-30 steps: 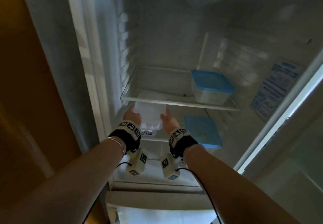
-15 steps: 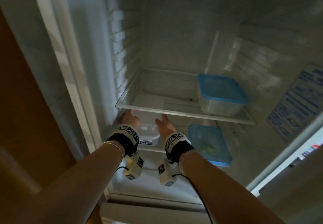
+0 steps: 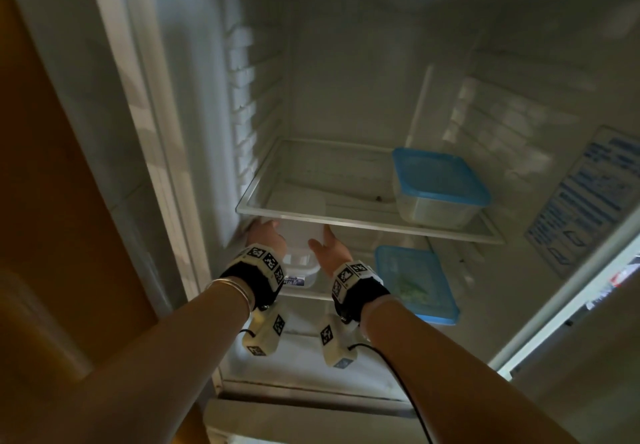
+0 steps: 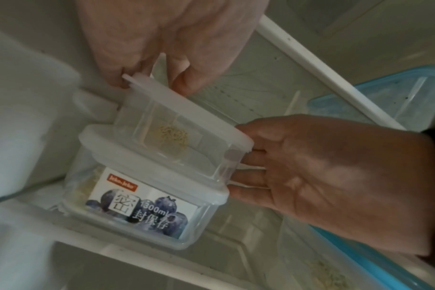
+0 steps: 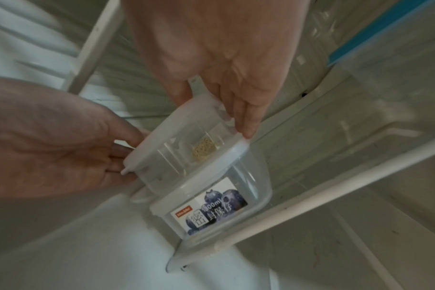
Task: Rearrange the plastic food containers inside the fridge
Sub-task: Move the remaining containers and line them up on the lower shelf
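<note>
Since a second ago the small tub [image 4: 186, 135], clasped at its sides by the left hand [image 4: 166, 39] and right hand [image 4: 335, 176], has sunk onto the labelled tub [image 4: 147, 208] on the lower shelf [image 5: 311, 198], so stacking looks nearly done, with release left.

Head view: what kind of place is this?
Inside an open household fridge, likely in a home kitchen: glass shelf, ribbed side walls, and blue-lidded containers. Both hands, left and right, hold a small clear container there.
</note>
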Available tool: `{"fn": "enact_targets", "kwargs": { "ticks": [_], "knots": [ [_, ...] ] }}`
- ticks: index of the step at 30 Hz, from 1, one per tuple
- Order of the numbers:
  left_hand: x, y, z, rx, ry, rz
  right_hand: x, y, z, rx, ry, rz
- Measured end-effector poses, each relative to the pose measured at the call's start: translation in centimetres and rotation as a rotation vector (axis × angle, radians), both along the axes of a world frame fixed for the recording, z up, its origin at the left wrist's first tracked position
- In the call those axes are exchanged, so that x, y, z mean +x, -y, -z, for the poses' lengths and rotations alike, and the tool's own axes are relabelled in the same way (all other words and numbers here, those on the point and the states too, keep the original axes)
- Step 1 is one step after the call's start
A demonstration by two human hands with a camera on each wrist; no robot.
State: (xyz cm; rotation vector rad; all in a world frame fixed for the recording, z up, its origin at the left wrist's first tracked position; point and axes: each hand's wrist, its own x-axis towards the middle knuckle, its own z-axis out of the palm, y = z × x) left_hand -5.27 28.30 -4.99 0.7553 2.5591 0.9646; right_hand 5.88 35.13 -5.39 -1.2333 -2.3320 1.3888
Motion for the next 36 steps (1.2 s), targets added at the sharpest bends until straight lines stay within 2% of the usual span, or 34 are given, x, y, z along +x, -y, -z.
{"fn": "enact_targets", "kwargs": {
  "ticks": [9,20,27,32,36],
  "knots": [
    [0.8,0.7,-0.7,0.017,-0.026,0.031,0.1,0.8,-0.5,0.036,0.102,0.003],
    [2.1,1.3,-2.0,-0.081,-0.071,0.158,1.8,1.3,-1.5,0.080,0.222,0.015],
    [5.1,3.5,-3.8,-0.122,-0.142,0.365,5.2,2.9,-3.5,0.292,0.310,-0.027],
    [8.1,4.0,-6.5,-0.050,-0.284,0.470,9.5,5.3,-6.2,0.419,0.241,0.002],
    [10.3,3.5,-9.4,0.017,-0.331,0.522,12.2,6.5,-9.7,0.488,0.191,0.027]
  ]
}}
